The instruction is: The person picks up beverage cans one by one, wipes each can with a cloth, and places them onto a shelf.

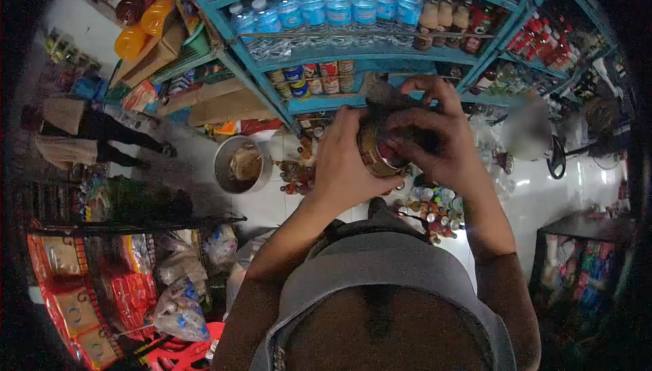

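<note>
My left hand (pixel 339 167) is wrapped around a can (pixel 370 148) with a gold-brown label, held up in front of my chest and tilted. My right hand (pixel 445 133) grips a dark cloth (pixel 386 94), and its fingers press against the can's end. Part of the can is hidden behind the fingers and the cloth. Just beyond the hands, several small cans (pixel 331 77) stand on a low level of the blue shelf (pixel 370 104).
Water bottles (pixel 337 7) line the shelf above. Many bottles and jars (pixel 435 208) stand on the floor below my hands. A metal pot (pixel 242 165) sits at the left. A person (pixel 88 133) stands at the far left, near a rack of packets (pixel 129 283).
</note>
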A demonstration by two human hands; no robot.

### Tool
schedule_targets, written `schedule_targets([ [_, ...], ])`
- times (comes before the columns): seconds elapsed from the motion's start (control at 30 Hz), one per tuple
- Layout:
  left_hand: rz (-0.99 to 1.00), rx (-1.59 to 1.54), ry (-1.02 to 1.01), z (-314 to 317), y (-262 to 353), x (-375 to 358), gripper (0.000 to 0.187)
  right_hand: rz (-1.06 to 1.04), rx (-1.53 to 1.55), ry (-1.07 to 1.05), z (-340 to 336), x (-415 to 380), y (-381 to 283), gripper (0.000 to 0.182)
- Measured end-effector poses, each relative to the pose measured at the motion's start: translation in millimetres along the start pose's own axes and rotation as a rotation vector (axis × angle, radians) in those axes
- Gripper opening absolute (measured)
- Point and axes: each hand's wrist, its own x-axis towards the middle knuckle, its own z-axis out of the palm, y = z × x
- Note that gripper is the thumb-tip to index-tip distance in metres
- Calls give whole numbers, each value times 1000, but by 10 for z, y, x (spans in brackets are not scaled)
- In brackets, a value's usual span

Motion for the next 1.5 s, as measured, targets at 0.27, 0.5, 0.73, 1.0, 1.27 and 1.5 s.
schedule_targets([
  [0.27,99,32,83,19,-26,19,76,75,-215,29,1,35,-40,22],
  [0.5,56,65,139,-38,-41,0,73,47,-397,-26,-34,-127,-83,22],
  [0.73,29,87,103,-49,-23,18,72,-51,-238,-99,-66,-131,-163,25],
  [1.0,52,33,63,-21,20,-49,73,-74,-260,22,30,4,-123,23],
  [1.27,129,-151,200,-109,11,-72,72,149,-106,159,159,-23,357,16],
  [1.5,251,-224,288,-211,41,-58,78,736,1516,498,112,52,327,37],
])
